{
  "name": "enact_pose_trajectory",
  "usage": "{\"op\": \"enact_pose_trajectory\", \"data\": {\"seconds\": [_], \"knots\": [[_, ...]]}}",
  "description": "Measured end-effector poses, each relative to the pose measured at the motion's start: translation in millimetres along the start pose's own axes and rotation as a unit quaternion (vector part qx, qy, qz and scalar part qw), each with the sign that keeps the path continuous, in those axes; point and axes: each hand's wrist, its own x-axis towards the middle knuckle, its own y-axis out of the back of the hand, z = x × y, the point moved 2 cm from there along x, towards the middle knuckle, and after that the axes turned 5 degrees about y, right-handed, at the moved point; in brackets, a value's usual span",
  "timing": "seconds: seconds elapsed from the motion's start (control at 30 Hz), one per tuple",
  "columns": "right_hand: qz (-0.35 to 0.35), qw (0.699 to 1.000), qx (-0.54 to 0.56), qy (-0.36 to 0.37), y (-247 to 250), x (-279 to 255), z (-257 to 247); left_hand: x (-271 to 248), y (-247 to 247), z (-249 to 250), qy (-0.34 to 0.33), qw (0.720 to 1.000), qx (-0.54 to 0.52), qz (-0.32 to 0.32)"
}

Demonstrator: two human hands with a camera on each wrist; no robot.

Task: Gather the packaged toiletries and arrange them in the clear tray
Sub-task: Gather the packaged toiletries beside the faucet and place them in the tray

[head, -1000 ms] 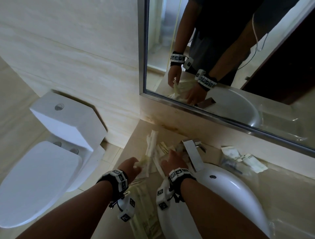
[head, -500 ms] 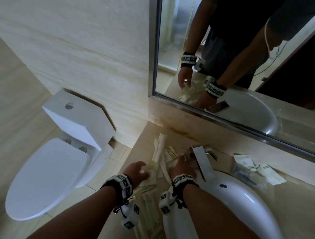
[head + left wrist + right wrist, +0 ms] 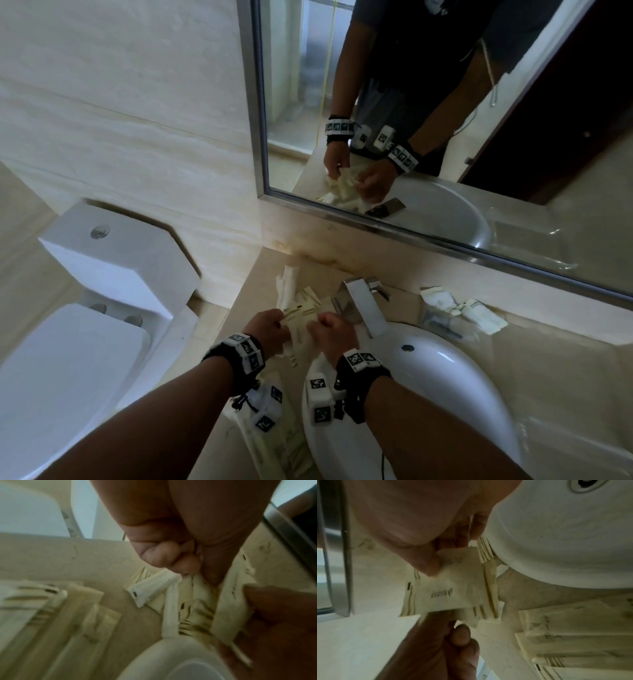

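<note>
Beige counter (image 3: pixel 534 373) left of faucet (image 3: pixel 365 310): left hand (image 3: pixel 265 330), right hand (image 3: pixel 334 337) both clutch packet bundle (image 3: pixel 303 313), long axis toward mirror (image 3: pixel 445 113).

L hand (image 3: pixel 171 545) gripping packets (image 3: pixel 197 601) (blurry), counter (image 3: pixel 68 558)

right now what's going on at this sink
A person is gathering packaged toiletries on the counter left of the basin. Both hands, the left hand and the right hand, grip a bunch of cream packets beside the faucet. More packets lie to the faucet's right. No packet sits in the clear tray, at the counter's near right.
</note>
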Motion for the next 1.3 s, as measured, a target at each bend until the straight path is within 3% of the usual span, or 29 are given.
{"op": "enact_pose_trajectory", "data": {"seconds": [0.23, 0.4, 0.57, 0.73, 0.9, 1.07, 1.3], "knots": [[-0.013, 0.999, 0.030, 0.003, 15.7, -24.6, -5.0, -19.8, -11.6, 9.0, -0.001, 0.981, -0.179, -0.079], [0.009, 1.000, -0.008, 0.027, 31.1, -37.7, -5.6, -30.7, -16.7, 10.0, 0.044, 0.976, -0.167, -0.131], [-0.050, 0.998, -0.001, 0.046, 30.2, -45.9, -11.2, -42.7, -17.8, 13.0, 0.019, 0.992, -0.032, -0.119], [-0.084, 0.995, -0.029, 0.050, 17.4, -42.0, -6.4, -47.1, -18.5, 0.8, 0.044, 0.987, -0.045, -0.148], [-0.061, 0.998, -0.003, 0.002, 4.3, -35.1, -3.7, -29.6, -20.4, -4.8, 0.093, 0.984, -0.116, -0.094], [-0.127, 0.987, 0.085, -0.049, -2.1, -30.3, -6.8, -17.5, -8.2, -3.3, 0.082, 0.989, -0.124, -0.012], [-0.070, 0.996, -0.046, -0.030, 2.3, 0.2, -8.0, -2.7, 1.1, -11.3, 0.081, 0.989, -0.120, 0.024]]}}
